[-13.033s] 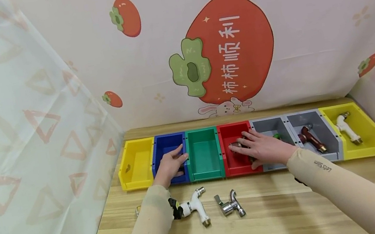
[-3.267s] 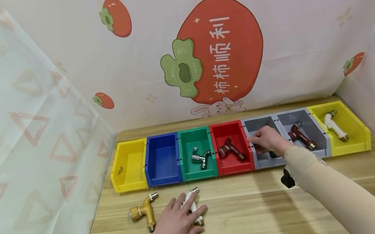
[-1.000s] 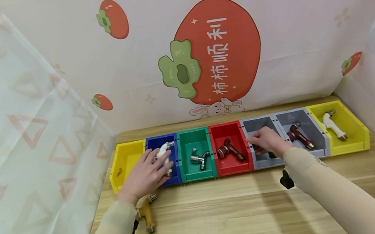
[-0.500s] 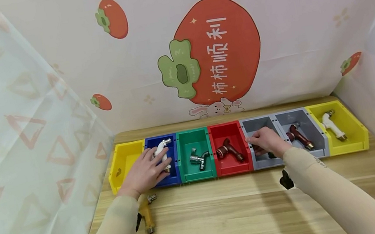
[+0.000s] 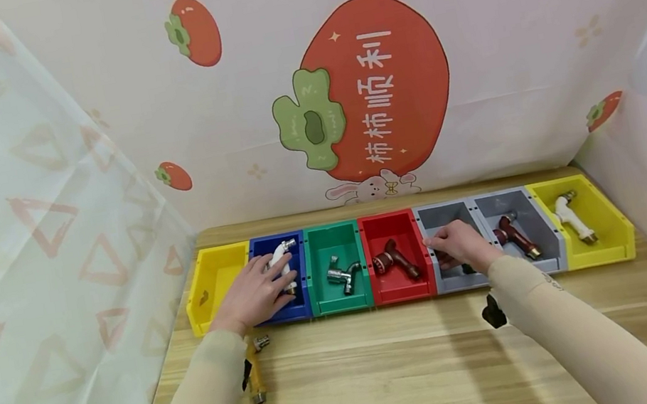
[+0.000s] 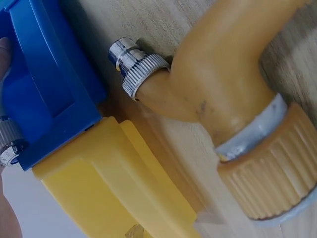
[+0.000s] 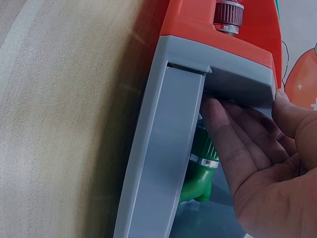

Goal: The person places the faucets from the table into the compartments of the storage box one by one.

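Note:
My left hand (image 5: 253, 292) is over the blue bin (image 5: 259, 248), its spread fingers on a white faucet (image 5: 280, 261) lying inside. In the left wrist view, only part of a finger and the faucet's chrome end show at the left edge. My right hand (image 5: 461, 244) holds the wall of the left grey bin (image 7: 163, 148), thumb outside and fingers inside. Below those fingers lies a green faucet (image 7: 198, 183), partly hidden. On the table under my left forearm is a mustard-yellow faucet (image 6: 218, 74), partly covered in the head view.
The bins form one row along the back wall. A chrome faucet (image 5: 344, 275) lies in the green bin, dark red-brown ones in the red bin (image 5: 388, 221) and right grey bin (image 5: 502, 201), another white faucet (image 5: 573, 218) in the right yellow bin. A left yellow bin (image 5: 215, 271) ends the row.
Earlier, the chrome faucet went from the table into the green bin. Then my left hand moved the white faucet from the table into the blue bin. Lately, my right hand has stayed at the grey bin.

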Motion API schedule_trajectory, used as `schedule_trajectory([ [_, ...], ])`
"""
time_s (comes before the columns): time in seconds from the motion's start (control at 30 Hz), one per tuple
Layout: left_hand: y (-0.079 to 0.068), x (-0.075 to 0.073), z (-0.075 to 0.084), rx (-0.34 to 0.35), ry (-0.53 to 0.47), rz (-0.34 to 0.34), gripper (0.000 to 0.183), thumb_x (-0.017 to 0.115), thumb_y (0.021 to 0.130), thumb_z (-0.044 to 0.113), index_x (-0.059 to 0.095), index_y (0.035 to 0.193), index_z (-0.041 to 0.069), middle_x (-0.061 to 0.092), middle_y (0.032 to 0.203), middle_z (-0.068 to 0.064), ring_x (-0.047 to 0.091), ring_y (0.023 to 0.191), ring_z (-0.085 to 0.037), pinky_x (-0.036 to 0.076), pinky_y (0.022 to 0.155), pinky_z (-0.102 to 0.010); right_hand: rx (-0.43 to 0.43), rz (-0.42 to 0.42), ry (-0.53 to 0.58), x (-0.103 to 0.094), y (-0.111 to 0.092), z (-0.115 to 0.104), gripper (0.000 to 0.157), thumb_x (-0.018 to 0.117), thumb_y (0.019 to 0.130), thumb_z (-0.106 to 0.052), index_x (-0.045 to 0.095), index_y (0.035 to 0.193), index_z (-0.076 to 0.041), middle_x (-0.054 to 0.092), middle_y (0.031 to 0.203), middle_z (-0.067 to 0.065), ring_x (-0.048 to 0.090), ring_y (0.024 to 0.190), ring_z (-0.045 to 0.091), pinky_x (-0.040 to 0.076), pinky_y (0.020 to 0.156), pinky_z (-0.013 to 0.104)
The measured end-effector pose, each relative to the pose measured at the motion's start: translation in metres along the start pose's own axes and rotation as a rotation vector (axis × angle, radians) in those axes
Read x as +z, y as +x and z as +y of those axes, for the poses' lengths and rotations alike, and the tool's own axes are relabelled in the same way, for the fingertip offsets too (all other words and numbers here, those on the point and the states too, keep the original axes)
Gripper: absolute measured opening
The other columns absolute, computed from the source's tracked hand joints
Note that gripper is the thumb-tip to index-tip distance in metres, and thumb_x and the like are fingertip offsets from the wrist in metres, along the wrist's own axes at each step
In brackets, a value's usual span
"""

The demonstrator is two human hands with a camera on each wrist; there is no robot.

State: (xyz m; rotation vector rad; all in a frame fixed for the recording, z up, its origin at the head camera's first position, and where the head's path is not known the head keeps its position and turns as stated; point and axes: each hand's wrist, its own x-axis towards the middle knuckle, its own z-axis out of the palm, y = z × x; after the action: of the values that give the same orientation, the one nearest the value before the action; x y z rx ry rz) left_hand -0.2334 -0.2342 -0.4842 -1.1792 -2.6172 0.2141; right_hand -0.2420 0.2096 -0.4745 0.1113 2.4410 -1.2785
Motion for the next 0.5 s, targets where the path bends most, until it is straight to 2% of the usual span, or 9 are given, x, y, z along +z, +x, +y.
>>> schedule_trajectory([
  [0.13, 0.0018, 0.001, 0.0016, -0.016, -0.004, -0.048, 0.051, 0.074, 0.094, 0.045, 0.068, 0.136, 0.019, 0.052, 0.153, -0.012, 0.056, 0.129, -0.041, 0.044, 0.111, -0.056, -0.009, -0.001, 0.003, -0.0001, -0.0005, 0.0008, 0.034, 0.06, 0.105, -0.028, 0.072, 0.1, 0.004, 0.066, 0.089, 0.017, 0.07, 0.078, 0.025, 0.064, 0.077, 0.04],
  [0.3, 0.0022, 0.0042, 0.0035, -0.022, 0.004, -0.077, 0.053, 0.072, 0.094, 0.047, 0.067, 0.138, 0.018, 0.052, 0.153, -0.011, 0.058, 0.128, -0.039, 0.045, 0.111, -0.054, -0.011, -0.002, 0.002, -0.0007, -0.0011, 0.0011, 0.034, 0.06, 0.105, -0.028, 0.073, 0.101, 0.003, 0.066, 0.088, 0.015, 0.069, 0.076, 0.024, 0.064, 0.076, 0.039],
  [0.5, 0.0027, 0.0054, 0.0065, -0.063, -0.062, -0.134, 0.057, 0.069, 0.095, 0.049, 0.065, 0.14, 0.014, 0.05, 0.155, -0.012, 0.059, 0.128, -0.036, 0.046, 0.111, -0.052, -0.01, -0.005, 0.003, -0.001, -0.0012, 0.0017, 0.035, 0.06, 0.106, -0.029, 0.073, 0.101, 0.003, 0.067, 0.088, 0.015, 0.07, 0.076, 0.024, 0.064, 0.076, 0.04],
])
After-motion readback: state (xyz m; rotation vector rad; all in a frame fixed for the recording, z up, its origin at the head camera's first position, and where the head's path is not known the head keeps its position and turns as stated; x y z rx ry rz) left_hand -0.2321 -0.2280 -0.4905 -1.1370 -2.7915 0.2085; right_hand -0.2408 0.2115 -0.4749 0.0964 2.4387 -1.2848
